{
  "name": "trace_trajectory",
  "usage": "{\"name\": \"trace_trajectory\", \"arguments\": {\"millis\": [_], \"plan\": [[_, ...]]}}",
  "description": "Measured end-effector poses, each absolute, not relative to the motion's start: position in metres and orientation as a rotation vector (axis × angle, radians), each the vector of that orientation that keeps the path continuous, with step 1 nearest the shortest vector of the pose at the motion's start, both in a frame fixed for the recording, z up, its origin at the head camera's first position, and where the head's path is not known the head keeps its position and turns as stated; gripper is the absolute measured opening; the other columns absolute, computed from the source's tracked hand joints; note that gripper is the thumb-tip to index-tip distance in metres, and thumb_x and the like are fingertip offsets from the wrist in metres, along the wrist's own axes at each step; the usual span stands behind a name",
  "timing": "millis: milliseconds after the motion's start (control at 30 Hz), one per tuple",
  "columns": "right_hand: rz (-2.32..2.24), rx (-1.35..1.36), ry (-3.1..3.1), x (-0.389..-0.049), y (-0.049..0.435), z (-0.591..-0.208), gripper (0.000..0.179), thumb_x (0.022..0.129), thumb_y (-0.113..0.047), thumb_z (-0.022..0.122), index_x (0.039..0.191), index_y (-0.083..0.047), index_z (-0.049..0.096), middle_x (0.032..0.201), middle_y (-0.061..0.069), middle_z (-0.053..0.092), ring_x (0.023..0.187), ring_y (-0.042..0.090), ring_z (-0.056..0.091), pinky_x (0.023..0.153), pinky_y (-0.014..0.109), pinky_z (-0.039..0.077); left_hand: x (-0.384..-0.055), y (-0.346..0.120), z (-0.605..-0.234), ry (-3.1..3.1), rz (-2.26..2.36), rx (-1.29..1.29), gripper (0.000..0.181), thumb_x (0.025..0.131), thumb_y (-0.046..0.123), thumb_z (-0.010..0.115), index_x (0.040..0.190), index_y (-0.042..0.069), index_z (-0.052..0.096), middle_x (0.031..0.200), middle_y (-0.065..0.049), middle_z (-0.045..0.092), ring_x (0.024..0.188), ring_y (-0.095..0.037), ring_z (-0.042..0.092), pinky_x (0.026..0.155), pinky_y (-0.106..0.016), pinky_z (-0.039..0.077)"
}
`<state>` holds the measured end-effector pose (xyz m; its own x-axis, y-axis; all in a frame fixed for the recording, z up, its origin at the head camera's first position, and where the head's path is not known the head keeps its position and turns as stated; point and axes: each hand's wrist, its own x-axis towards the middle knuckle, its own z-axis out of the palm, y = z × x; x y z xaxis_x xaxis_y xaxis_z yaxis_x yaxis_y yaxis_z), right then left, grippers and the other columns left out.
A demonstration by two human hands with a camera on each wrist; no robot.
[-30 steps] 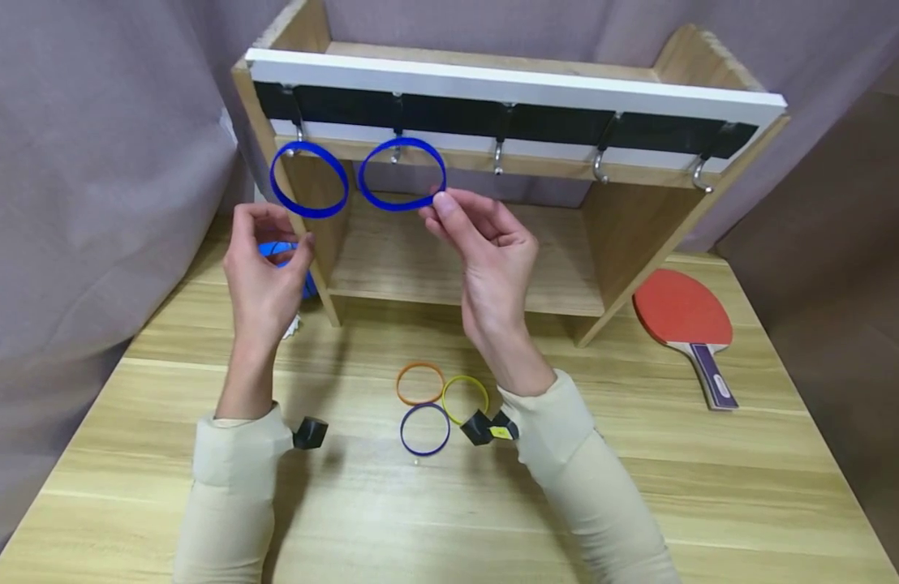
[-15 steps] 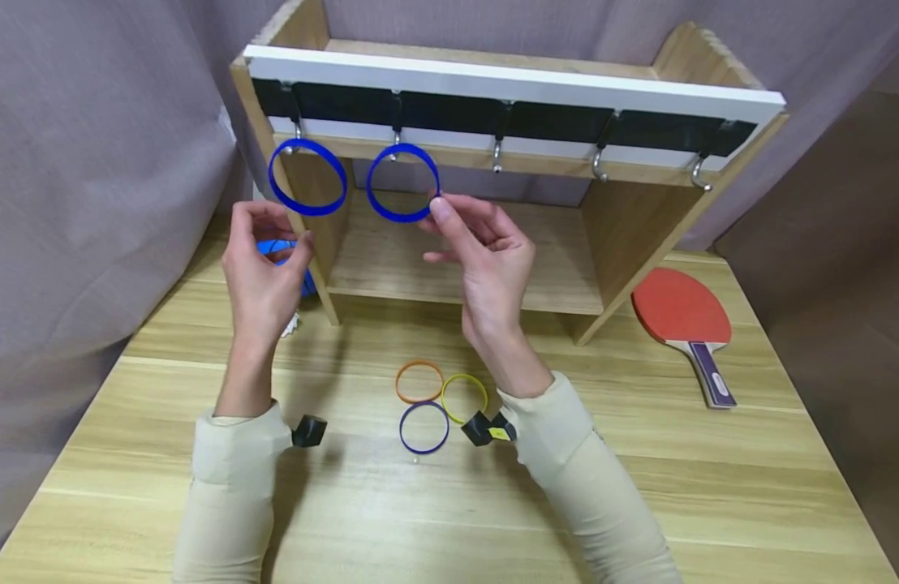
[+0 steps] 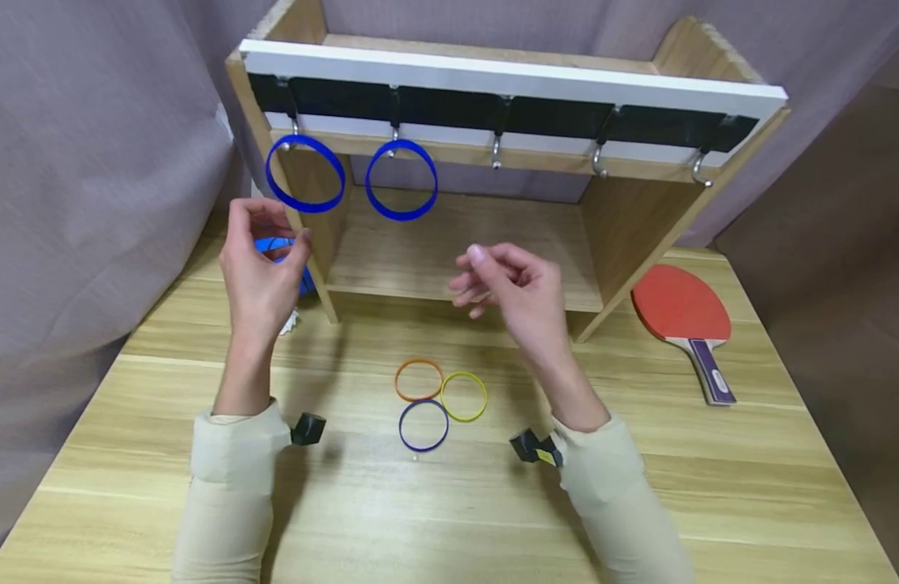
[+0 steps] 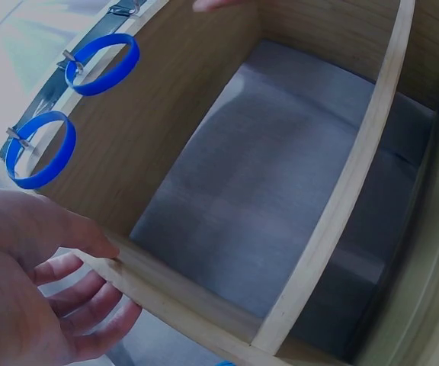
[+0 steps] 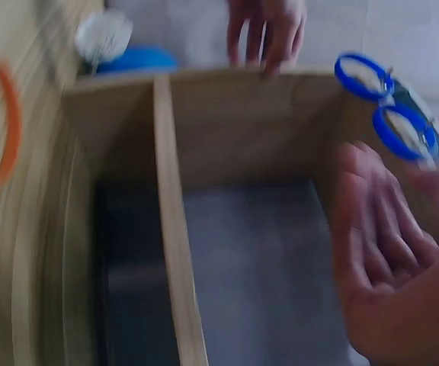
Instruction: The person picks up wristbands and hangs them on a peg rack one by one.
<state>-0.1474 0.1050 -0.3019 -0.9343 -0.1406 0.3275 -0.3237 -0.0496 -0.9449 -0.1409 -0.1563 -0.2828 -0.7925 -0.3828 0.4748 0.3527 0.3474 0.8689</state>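
Note:
Two blue wristband-like rings hang from the two leftmost hooks of a wooden rack: the left ring [image 3: 314, 208] and the second ring [image 3: 402, 216]. My left hand [image 3: 258, 272] grips the front edge of the rack's left side panel [image 4: 170, 309]; in the left wrist view the thumb lies on the inner side and the fingers outside. Lower and to the right of the second ring, my right hand [image 3: 526, 296] holds nothing, its fingers loosely bent in front of the shelf. Orange [image 3: 419, 399], yellow [image 3: 464, 419] and purple [image 3: 423, 449] rings lie together on the table.
Three bare metal hooks, among them the middle hook [image 3: 496, 154], line the rack's black strip. A red table tennis bat [image 3: 683, 304] lies right of the rack. Behind my left hand are a blue object [image 3: 307, 282] and a small white object [image 3: 289, 323].
My right hand has let go of the second blue ring, which now hangs on its hook, and has moved down and to the right. The left hand keeps its place on the panel.

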Motion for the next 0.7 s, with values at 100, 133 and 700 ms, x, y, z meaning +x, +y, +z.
{"name": "trace_trajectory", "arguments": {"millis": [100,133,700], "plan": [[1.818,0.607,-2.511,-0.138,0.125,-0.312,0.02,0.093,-0.027,0.069,0.101,-0.008,0.072,0.083,0.005,0.072,0.07,0.027,0.069,0.058,0.036,0.058,-0.141,-0.156,-0.283,-1.978,-1.495,0.025,0.03,0.083,-0.008,0.066,0.108,-0.009,0.051,0.096,-0.011,0.058,0.084,-0.02,0.06,0.071,-0.02,0.054],[1.673,0.632,-2.642,-0.135,0.13,-0.316,0.017,0.092,-0.026,0.07,0.1,-0.011,0.073,0.081,0.001,0.072,0.07,0.024,0.068,0.06,0.034,0.058,-0.141,-0.156,-0.283,-1.979,-1.493,0.026,0.029,0.083,-0.008,0.066,0.108,-0.009,0.051,0.096,-0.011,0.058,0.084,-0.02,0.06,0.071,-0.02,0.054],[0.53,0.548,-3.253,-0.131,0.134,-0.383,0.027,0.08,-0.029,0.081,0.099,-0.014,0.069,0.075,-0.009,0.06,0.067,0.011,0.056,0.058,0.031,0.046,-0.14,-0.155,-0.282,-1.989,-1.502,0.038,0.029,0.084,-0.007,0.066,0.108,-0.008,0.052,0.096,-0.01,0.058,0.086,-0.02,0.061,0.071,-0.019,0.054]]}}
